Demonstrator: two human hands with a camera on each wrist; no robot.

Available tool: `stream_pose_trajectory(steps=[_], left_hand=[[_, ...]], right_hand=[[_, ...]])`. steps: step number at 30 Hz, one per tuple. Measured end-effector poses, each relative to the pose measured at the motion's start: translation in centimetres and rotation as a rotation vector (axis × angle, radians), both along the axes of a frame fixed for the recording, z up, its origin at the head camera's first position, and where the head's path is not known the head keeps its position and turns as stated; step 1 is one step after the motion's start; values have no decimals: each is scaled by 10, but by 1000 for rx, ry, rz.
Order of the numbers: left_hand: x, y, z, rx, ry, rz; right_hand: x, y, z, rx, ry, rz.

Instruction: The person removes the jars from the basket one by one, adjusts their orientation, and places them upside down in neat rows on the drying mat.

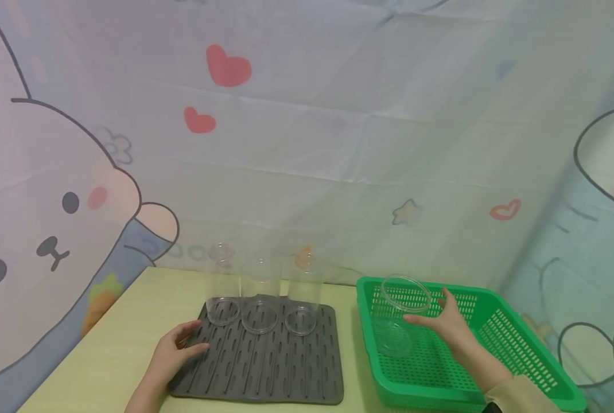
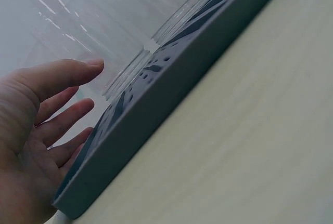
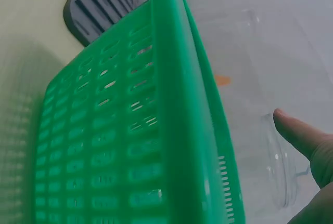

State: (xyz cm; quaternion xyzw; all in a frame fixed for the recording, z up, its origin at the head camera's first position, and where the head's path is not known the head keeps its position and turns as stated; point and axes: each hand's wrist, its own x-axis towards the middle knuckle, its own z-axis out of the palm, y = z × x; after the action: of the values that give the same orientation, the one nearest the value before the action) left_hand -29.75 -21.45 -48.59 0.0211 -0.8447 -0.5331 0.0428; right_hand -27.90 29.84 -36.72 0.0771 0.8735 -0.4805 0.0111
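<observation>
Three clear plastic cups stand in a row along the back of a grey ridged mat: left cup [image 1: 223, 312], middle cup [image 1: 260, 318], right cup [image 1: 300, 321]. Their ringed ends rest on the mat [image 1: 265, 367]. At the mat's left edge is my left hand [image 1: 170, 353], fingers loosely bent and thumb apart, with nothing held. Another clear cup [image 1: 405, 292] is at the left of the green basket [image 1: 420, 396], its wide rim upward and tilted. Around its right side my right hand [image 1: 443, 321] spreads thumb and fingers near the rim; firm contact is unclear.
The basket has slotted walls and takes up the table's right side. A pale yellow table [image 1: 126, 321] carries everything. Behind it hangs a printed cloth [image 1: 307, 149] with hearts and cartoon animals.
</observation>
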Motion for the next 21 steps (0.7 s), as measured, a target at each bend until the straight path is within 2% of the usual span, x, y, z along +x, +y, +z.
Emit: stream_pose_trajectory(steps=[8, 14, 21], left_hand=[[0, 0, -1, -6, 0, 5], [0, 0, -2, -5, 0, 4], [-1, 1, -1, -5, 5, -2]], right_hand=[[-7, 10, -9, -16, -106, 46], [-14, 11, -19, -22, -115, 46], [-19, 5, -29, -90, -143, 72]])
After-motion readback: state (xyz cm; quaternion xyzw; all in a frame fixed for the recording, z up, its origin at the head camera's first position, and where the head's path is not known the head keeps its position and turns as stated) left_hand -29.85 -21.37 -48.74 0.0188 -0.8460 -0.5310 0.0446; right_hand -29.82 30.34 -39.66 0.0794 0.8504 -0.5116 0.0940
